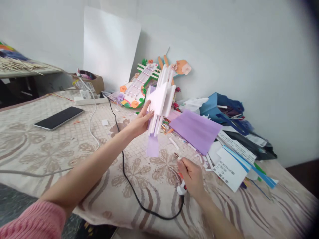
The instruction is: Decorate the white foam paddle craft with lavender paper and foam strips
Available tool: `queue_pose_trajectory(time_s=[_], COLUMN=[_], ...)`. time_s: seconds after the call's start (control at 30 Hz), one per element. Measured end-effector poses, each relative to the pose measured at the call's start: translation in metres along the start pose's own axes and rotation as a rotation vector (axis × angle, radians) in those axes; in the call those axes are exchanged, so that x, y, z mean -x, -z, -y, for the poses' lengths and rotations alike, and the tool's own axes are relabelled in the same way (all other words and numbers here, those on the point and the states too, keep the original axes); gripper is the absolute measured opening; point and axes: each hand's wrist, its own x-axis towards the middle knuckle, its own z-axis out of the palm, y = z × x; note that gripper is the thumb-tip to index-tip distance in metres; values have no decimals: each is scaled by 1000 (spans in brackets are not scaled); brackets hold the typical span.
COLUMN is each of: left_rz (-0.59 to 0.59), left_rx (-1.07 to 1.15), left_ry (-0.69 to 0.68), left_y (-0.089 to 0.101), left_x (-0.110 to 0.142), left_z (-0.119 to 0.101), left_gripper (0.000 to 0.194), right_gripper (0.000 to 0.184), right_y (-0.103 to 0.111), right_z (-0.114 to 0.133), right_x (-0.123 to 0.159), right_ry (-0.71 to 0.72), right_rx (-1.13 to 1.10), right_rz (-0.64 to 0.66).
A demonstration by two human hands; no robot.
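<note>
My left hand is closed around a white foam-board model, lifted over the middle of the table. The model is built of long strips and flat plates, and a purple paper strip shows below its lower end. In my right hand is a small glue gun with a white body, red parts and a metal nozzle pointing up and left. The gun is apart from the model. Its black cord loops across the cloth; my fingers hide most of its grip.
Behind stands a flower-trimmed guitar craft. Purple sheet, paper scraps and a printed white card lie right, beside a blue bag. A dark tablet, power strip and cardboard box are left.
</note>
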Motion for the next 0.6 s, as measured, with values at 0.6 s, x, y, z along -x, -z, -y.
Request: queue_pose_trajectory(time_s=[0.6], left_rz=[130], left_rx=[44], left_ry=[34], left_y=[10], left_x=[4], left_z=[-4], left_gripper=[104], right_gripper=[34], right_y=[4], right_z=[-26], right_x=[85], right_ry=[-205], right_rx=[363], right_rz=[-17])
